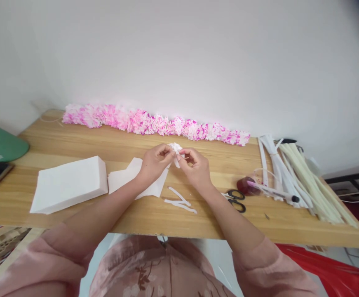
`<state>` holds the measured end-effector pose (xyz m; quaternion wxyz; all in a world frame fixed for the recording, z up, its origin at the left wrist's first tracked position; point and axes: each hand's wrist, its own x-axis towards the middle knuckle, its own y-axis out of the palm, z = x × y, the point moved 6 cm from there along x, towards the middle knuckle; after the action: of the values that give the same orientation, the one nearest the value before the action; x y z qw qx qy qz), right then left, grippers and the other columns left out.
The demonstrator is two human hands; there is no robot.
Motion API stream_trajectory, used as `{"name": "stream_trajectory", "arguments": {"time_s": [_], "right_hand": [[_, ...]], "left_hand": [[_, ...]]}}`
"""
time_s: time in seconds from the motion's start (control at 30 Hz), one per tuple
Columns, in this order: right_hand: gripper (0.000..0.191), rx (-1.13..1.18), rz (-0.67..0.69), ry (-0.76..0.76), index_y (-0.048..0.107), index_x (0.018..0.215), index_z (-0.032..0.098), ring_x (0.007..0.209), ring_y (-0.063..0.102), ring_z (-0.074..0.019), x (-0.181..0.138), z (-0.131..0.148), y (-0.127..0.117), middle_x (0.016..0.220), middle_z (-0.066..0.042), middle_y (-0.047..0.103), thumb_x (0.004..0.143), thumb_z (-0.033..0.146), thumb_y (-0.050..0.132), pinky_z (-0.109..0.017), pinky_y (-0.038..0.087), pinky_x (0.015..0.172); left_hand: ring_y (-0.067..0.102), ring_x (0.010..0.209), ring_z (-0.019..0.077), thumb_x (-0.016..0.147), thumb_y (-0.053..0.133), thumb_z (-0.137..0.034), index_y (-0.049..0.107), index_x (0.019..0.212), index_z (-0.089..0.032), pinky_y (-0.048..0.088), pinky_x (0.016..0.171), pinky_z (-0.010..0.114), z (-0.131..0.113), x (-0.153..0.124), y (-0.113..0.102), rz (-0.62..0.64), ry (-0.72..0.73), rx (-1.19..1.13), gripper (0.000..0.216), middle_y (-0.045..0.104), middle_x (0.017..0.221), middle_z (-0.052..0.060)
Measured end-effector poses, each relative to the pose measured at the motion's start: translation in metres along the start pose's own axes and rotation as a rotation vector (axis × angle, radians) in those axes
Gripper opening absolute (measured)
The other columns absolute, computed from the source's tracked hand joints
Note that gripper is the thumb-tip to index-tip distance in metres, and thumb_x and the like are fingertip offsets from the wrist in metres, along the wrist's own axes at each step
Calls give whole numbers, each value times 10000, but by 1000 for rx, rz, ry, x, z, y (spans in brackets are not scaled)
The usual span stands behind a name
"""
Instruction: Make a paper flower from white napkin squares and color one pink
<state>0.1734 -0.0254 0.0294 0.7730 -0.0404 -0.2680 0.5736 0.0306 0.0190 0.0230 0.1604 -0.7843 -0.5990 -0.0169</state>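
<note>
Above the middle of the wooden table [74, 142], my left hand [155, 161] and my right hand [196, 165] meet with their fingers pinched on a small crumpled white paper flower [176, 150]. Under my left wrist lies a loose white tissue sheet [126, 178]. Thin white paper strips [179, 201] lie on the table just below my hands. A thick stack of white tissue [69, 183] sits to the left.
A row of pink-and-white paper flowers [154, 123] runs along the wall. Black-handled scissors [236, 199], a dark red pot [245, 186] with a pen-like tool [275, 193] and a bundle of white sticks [303, 177] lie right. A green object [0, 144] sits far left.
</note>
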Motion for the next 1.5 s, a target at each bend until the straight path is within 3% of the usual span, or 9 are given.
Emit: {"name": "stream_trajectory", "arguments": {"time_s": [0.1,0.23,0.43,0.57,0.8,0.97,1.1,1.33,1.5], "right_hand": [[219,-35,0,7,665,940,211,602,607,-127,0,0,-1,829,-8,717,802,380,656,-265,494,605],[160,-13,7,37,663,829,211,592,599,-125,0,-3,-2,754,3,700,831,364,619,-256,478,586],[213,242,-51,199,651,799,204,616,601,-133,3,-20,-2,731,9,685,797,417,660,-257,492,586],[218,231,-80,193,654,790,198,628,601,-134,4,-19,-4,726,9,686,787,416,664,-255,494,594],[163,12,-7,41,659,847,204,659,633,-140,0,-3,-1,855,-28,722,833,362,620,-267,500,614],[222,-85,0,-1,659,984,222,652,629,-140,0,-1,-2,962,-37,730,816,366,646,-280,513,618],[137,-101,-9,-53,675,863,219,691,629,-143,0,2,-3,957,-41,731,843,345,625,-273,505,622],[232,266,-79,223,664,800,194,623,602,-138,3,-20,-4,728,5,682,799,426,671,-275,521,600],[216,213,-83,173,662,796,200,643,612,-140,2,-16,-5,746,2,694,800,417,667,-274,515,618]], "left_hand": [[580,725,138,819,600,-262,603,727,-188,420,682,252,-7,-2,1,8,74,115,119,638,739,-6],[597,739,147,825,599,-269,615,730,-193,433,703,262,-8,-3,1,15,104,139,123,659,749,-1],[598,676,133,798,642,-339,609,745,-184,466,663,255,14,2,3,20,-102,-201,167,654,735,-4],[597,683,122,773,682,-361,616,779,-173,474,664,244,20,3,6,33,-143,-303,200,655,765,0],[549,617,110,825,624,-348,593,775,-178,430,598,228,9,1,2,18,-83,-150,180,617,706,-16],[605,763,149,821,592,-254,618,750,-192,450,705,249,-4,-1,0,-7,45,62,99,665,779,3],[597,734,148,822,581,-227,635,736,-191,436,697,256,-12,-4,2,9,133,163,107,667,761,6],[592,674,128,797,648,-331,644,781,-172,467,657,244,15,2,2,-10,-109,-199,159,671,757,4],[596,673,126,754,702,-411,627,817,-166,492,647,246,18,3,5,12,-153,-277,263,669,794,16]]}}
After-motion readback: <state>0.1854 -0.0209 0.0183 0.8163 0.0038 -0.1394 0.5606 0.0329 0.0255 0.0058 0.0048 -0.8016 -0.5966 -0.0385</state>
